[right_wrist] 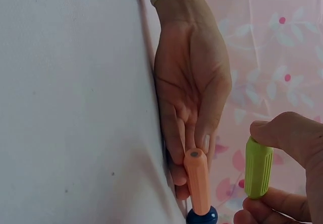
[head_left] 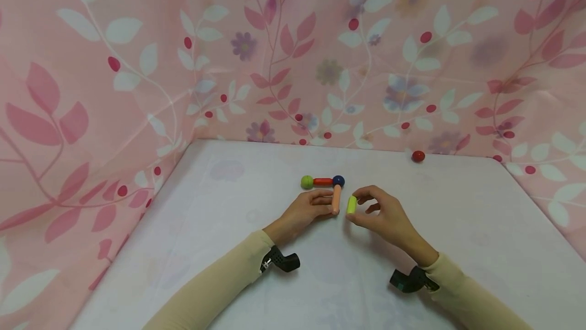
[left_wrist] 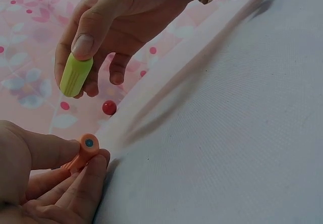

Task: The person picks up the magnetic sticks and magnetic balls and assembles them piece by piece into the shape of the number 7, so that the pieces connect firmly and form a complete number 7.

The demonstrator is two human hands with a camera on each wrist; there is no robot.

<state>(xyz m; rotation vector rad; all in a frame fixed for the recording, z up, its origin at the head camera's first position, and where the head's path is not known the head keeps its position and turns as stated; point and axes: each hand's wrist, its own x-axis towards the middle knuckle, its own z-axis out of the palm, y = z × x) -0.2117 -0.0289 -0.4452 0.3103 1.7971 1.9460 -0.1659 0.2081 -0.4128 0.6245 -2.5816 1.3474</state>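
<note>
My left hand (head_left: 304, 213) pinches an orange ridged rod (head_left: 336, 199) near its free end, where a small round metal tip shows. The rod's far end meets a dark blue ball (head_left: 338, 181). From that ball a red rod (head_left: 323, 181) runs left to a green ball (head_left: 307, 182), forming a corner shape on the table. To the right, my right hand (head_left: 382, 215) holds a short yellow-green ridged rod (right_wrist: 258, 167) by its ends between thumb and fingers. That rod is raised above the table and stands apart from the orange one.
A loose red ball (head_left: 418, 156) lies at the back right of the white-covered table (head_left: 293, 289). Pink floral cloth (head_left: 284, 55) hangs behind the table and along its sides. Both wrists carry small black cameras.
</note>
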